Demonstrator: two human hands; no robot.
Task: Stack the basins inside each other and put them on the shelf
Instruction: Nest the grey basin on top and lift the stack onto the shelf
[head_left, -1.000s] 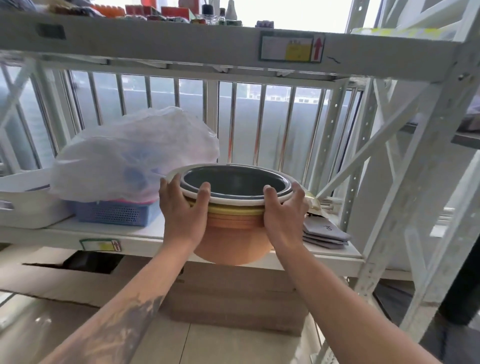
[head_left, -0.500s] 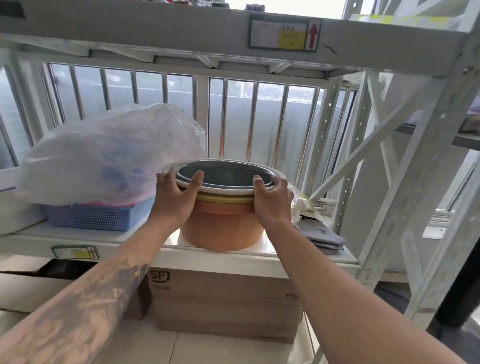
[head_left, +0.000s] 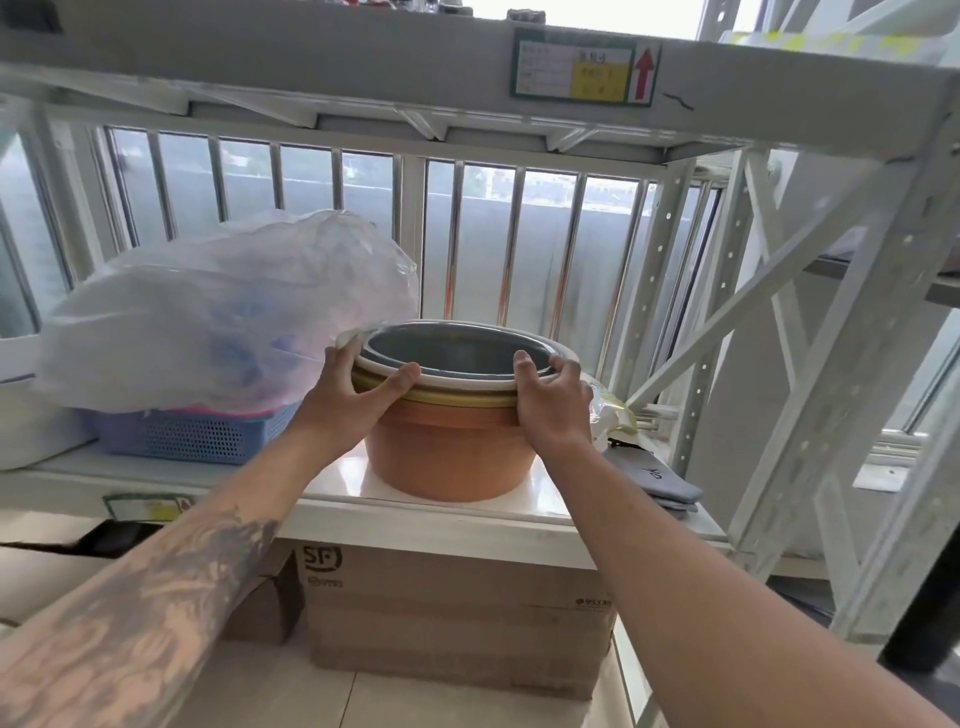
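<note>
A nested stack of basins rests on the white shelf. The outer basin is orange, with a yellow rim, a white rim and a grey-blue inner basin showing above it. My left hand grips the stack's rims on the left side, thumb over the white rim. On the right side my right hand holds the rims, fingers curled over the edge.
A blue perforated basket under a big clear plastic bag stands left of the stack. Folded grey cloths lie to the right. A cardboard box sits below the shelf. An upper shelf beam runs overhead; window bars behind.
The stack has gone from held above the shelf's front edge to resting on the shelf, farther in. Both hands have kept their hold on the rims.
</note>
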